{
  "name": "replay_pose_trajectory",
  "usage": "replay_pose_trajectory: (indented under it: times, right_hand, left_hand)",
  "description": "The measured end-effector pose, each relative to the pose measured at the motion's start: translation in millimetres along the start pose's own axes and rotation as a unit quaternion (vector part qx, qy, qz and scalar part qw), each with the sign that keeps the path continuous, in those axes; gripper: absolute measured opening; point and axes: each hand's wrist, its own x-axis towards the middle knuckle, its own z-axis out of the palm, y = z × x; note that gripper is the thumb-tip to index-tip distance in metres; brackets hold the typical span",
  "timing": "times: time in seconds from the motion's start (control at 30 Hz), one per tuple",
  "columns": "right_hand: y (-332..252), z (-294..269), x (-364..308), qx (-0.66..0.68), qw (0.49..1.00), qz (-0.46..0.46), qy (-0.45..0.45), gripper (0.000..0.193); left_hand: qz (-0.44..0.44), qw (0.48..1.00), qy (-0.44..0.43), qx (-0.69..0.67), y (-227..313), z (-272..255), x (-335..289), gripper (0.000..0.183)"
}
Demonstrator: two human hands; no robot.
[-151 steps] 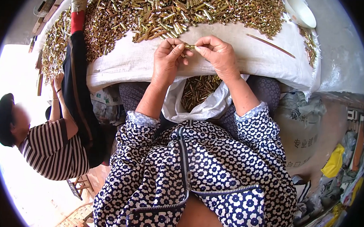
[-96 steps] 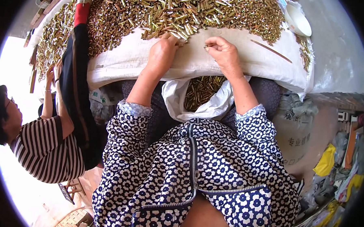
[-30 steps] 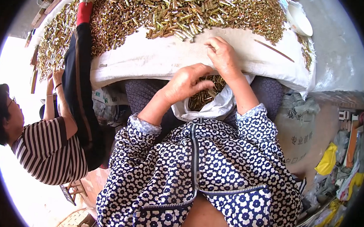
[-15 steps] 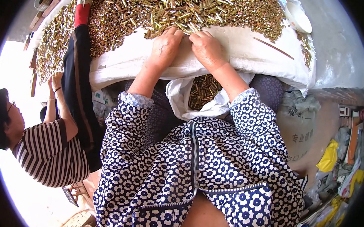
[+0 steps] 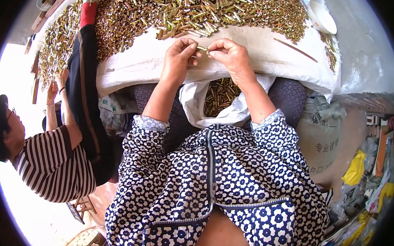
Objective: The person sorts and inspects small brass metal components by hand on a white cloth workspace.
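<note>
My left hand (image 5: 178, 58) and my right hand (image 5: 231, 57) meet above the near edge of the cloth-covered work surface. Between their fingertips spans a short gold-coloured metal bolt (image 5: 202, 48), pinched at its left end by my left thumb and forefinger. My right thumb and fingers close on its other end; a small nut may be there, but it is too small to make out. Just beyond my hands lies a heap of loose gold-coloured bolts (image 5: 188, 15). Below them, at my lap, a white sack (image 5: 193, 106) hangs open with similar metal pieces (image 5: 220, 97) inside.
Small nuts (image 5: 117, 31) are piled left of the bolts. A thin brown stick (image 5: 295, 50) lies on the white cloth (image 5: 253, 42), and a white bowl (image 5: 321, 17) stands far right. At left, a person in a striped shirt (image 5: 56, 165) handles pieces at the heap.
Both hands have drawn back from the heap's edge toward me, and the bolt now shows between their fingertips. The co-worker's hands at the left have shifted slightly.
</note>
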Motion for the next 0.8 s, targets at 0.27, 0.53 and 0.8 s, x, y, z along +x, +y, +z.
replay_pose_trajectory:
  times: [0.27,0.53,0.8]
  right_hand:
    - [-0.5,1.9,-6.7,0.056,0.998,0.004,0.006,0.014]
    - [-1.2,2.1,-9.7,0.082,0.996,0.015,0.016,0.013]
    - [-4.4,5.4,-10.0,-0.087,0.989,-0.114,0.048,0.010]
  left_hand:
    - [-0.005,0.999,-0.011,-0.037,-2.1,1.6,-5.6,0.009]
    - [0.021,0.997,-0.034,-0.067,-4.1,2.4,-8.9,0.009]
    - [0.044,0.997,-0.036,-0.046,-0.4,5.9,-9.7,0.008]
